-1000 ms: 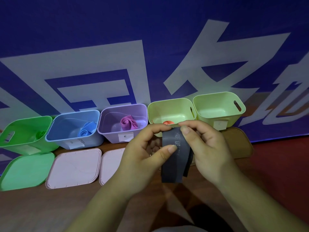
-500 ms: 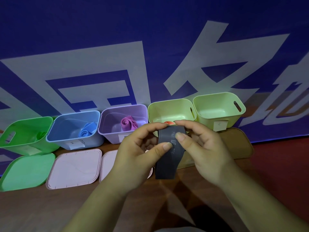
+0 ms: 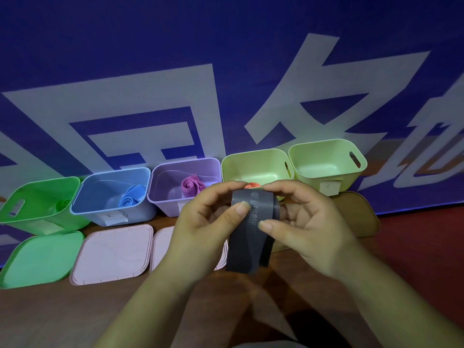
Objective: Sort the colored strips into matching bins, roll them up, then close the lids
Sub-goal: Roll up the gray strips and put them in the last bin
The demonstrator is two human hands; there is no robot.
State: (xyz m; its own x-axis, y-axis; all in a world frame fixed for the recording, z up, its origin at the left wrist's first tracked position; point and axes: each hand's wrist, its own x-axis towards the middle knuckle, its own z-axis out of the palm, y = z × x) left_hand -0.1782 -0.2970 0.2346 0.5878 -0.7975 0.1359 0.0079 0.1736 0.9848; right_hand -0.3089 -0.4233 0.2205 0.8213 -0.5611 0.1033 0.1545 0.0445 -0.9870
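Both hands are up over the middle of the bench with the grey strip (image 3: 253,229) pinched between them: left hand (image 3: 203,229) and right hand (image 3: 308,227) curl round its folded top, and the loose end dangles below the fingers.

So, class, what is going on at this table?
A person holds a dark grey strip up in both hands, the left hand and the right hand pinching its top, its ends hanging loose. Behind stands a row of five open bins. The green bin, blue bin and purple bin each hold a rolled strip of their colour; an orange strip shows in the fourth bin. The fifth bin shows no strip. The lids lie on the table, none fitted yet.
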